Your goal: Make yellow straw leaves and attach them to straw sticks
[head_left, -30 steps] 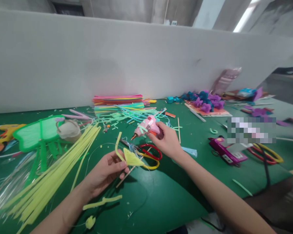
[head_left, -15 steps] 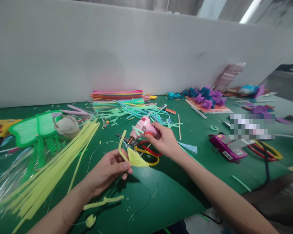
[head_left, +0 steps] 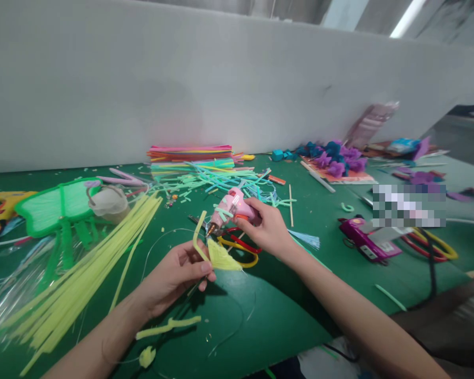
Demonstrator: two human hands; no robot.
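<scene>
1. left hand (head_left: 181, 271) pinches the yellow piece (head_left: 223, 256) above the table (head_left: 276, 326); likely light, soft, bendy; best held by its corner.
2. right hand (head_left: 270, 230) wraps the glue gun (head_left: 234, 202), nozzle (head_left: 211, 229) near the piece; likely stiff.

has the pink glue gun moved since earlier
Yes: against the coloured strip stack, the pink glue gun has shifted slightly left and down in view.

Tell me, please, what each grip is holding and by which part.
Right grip: pink glue gun, by its handle. Left grip: yellow triangular piece and bent yellow strip, pinched near where they meet.
</scene>
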